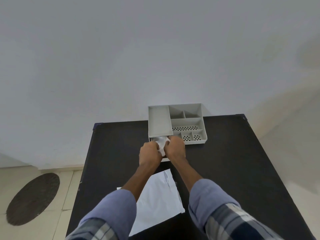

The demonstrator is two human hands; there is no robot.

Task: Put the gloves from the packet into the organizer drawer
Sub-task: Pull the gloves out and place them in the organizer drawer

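One dark tabletop [225, 161] is carrying every item listed. One grey organizer [176, 124] is sitting at the far edge of the tabletop, near its middle, showing one long tray section on its left and six smaller compartments on its right, three of them with perforated floors. One drawer [164, 159] is standing pulled out from the organizer's near side, mostly hidden under the hands. One bundle of white gloves [161, 144] is being pressed over the drawer; how many gloves it holds cannot be told. Two hands are working together: the left hand [149, 154] and the right hand [175, 147] are both gripping the bundle, fingers curled closed around it. One flat white packet [158, 203] is lying near the tabletop's near edge, between two blue sleeves.
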